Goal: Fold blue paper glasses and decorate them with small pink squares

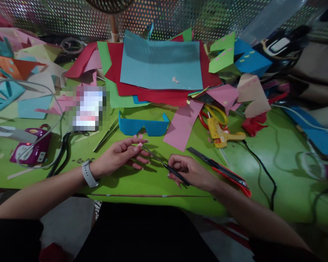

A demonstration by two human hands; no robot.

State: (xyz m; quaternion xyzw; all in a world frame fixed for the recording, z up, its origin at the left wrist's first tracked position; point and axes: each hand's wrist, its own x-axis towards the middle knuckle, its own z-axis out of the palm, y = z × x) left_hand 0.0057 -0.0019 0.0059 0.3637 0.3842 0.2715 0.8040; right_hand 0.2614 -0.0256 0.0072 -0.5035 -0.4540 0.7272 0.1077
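My left hand pinches a tiny piece of pink paper between thumb and forefinger, its other fingers spread. My right hand grips a slim pointed tool with a black handle and a thin metal end; its exact kind is unclear. The tool's tip reaches the pink piece. Just beyond my hands lies a blue paper glasses shape, with small pink scraps at its lower edge. A pair of tweezers rests left of it, and a pink paper strip on the right.
Right of my right hand lies a red utility knife, below a yellow glue gun with a black cord. Stacked coloured sheets stand behind. A phone, a purple device and loose cables occupy the left of the green table.
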